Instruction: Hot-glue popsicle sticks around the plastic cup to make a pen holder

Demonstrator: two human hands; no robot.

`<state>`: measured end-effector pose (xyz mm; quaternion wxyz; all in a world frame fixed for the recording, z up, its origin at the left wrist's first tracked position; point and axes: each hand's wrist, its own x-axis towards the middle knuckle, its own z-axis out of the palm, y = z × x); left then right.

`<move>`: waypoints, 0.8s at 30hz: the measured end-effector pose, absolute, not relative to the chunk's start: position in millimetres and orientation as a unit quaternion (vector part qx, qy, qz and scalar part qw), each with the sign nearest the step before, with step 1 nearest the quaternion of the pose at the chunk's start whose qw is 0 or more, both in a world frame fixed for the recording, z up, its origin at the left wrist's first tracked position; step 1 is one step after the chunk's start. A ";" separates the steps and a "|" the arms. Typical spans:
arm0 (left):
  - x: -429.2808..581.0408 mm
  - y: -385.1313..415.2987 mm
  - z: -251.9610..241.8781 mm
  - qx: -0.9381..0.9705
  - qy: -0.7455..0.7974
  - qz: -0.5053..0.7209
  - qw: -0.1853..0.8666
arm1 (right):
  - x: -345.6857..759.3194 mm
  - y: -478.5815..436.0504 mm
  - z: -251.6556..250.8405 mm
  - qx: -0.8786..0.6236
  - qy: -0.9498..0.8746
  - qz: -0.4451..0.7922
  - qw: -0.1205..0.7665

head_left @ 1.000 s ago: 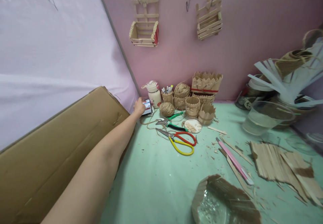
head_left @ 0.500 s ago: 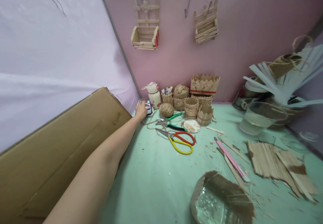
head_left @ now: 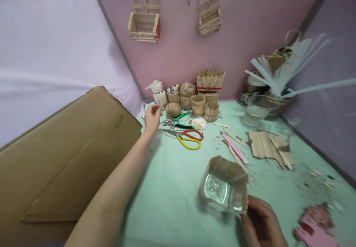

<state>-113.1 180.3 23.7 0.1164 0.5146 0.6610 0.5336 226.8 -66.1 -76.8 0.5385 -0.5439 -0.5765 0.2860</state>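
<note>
My left hand [head_left: 152,119] is stretched out at the far left, just in front of a phone [head_left: 149,105] with a lit screen. Its fingers are loosely bent, with nothing visible in them. At the lower right, my right hand [head_left: 263,221] has thumb and fingers at the near right edge of a clear plastic container [head_left: 225,182] wrapped in brown wood-like strips. The container is tilted, its open mouth facing me. Just beyond my left hand are a ball of twine [head_left: 174,109], green-handled pruning shears [head_left: 180,125] and scissors [head_left: 187,138] with red and yellow handles.
Cardboard [head_left: 69,158] leans on the left. A pink utility knife [head_left: 235,148] lies near wood strips [head_left: 269,147]. Small woven pots [head_left: 198,105] and a white bottle [head_left: 159,95] stand at the back. A pink glue gun [head_left: 314,228] lies lower right; a plastic cup [head_left: 258,109] stands behind.
My left hand has drawn back from the phone. My right hand has come into view at the container's edge. The view has shifted rightward and down, bringing in the glue gun.
</note>
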 end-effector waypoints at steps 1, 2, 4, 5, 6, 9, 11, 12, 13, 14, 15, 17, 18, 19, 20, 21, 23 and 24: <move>-99.5 165.1 22.2 0.520 0.627 0.556 0.162 | 226.2 -65.7 -71.6 -0.543 -0.588 0.280 0.531; -86.1 148.9 20.1 0.529 0.603 0.562 0.202 | 225.4 -65.1 -67.5 -0.541 -0.597 0.269 0.528; -61.6 115.4 14.2 0.542 0.588 0.545 0.254 | 222.5 -63.6 -61.4 -0.538 -0.614 0.242 0.524; -51.1 99.6 10.8 0.544 0.593 0.531 0.267 | 220.5 -62.8 -58.9 -0.536 -0.625 0.232 0.518; -42.3 85.1 7.2 0.555 0.595 0.512 0.276 | 218.3 -61.9 -56.6 -0.535 -0.635 0.225 0.510; -27.5 54.2 -2.3 0.618 0.531 0.472 0.337 | 212.0 -59.5 -50.5 -0.537 -0.663 0.227 0.470; -26.6 44.8 -6.7 0.671 0.430 0.425 0.430 | 209.3 -58.5 -46.3 -0.543 -0.684 0.238 0.426; -28.0 42.7 -8.3 0.688 0.377 0.391 0.481 | 208.6 -58.5 -43.9 -0.547 -0.693 0.244 0.400; -29.8 41.6 -9.6 0.698 0.334 0.357 0.523 | 208.7 -59.0 -41.1 -0.552 -0.702 0.248 0.375; -31.8 41.1 -10.7 0.703 0.306 0.327 0.552 | 209.6 -59.9 -37.7 -0.556 -0.710 0.249 0.352; -33.3 40.7 -11.5 0.707 0.294 0.302 0.567 | 211.5 -61.2 -33.5 -0.560 -0.719 0.244 0.332; -34.2 39.2 -12.4 0.717 0.298 0.271 0.570 | 219.1 -63.9 -22.6 -0.566 -0.737 0.221 0.296; -33.2 38.0 -12.6 0.723 0.305 0.259 0.564 | 225.2 -64.5 -15.9 -0.569 -0.747 0.204 0.278; -31.4 36.5 -12.7 0.730 0.313 0.248 0.554 | 232.8 -63.9 -8.4 -0.573 -0.755 0.185 0.259; -29.1 34.8 -12.6 0.740 0.322 0.237 0.541 | 242.1 -61.6 -0.4 -0.579 -0.762 0.164 0.240; -26.5 33.1 -12.4 0.750 0.331 0.228 0.526 | 252.9 -57.1 7.9 -0.590 -0.763 0.144 0.219; -21.7 29.9 -12.3 0.766 0.349 0.218 0.495 | 278.1 -41.3 24.2 -0.622 -0.758 0.098 0.172; -19.8 28.7 -12.4 0.771 0.354 0.218 0.482 | 291.8 -30.2 31.5 -0.645 -0.747 0.079 0.140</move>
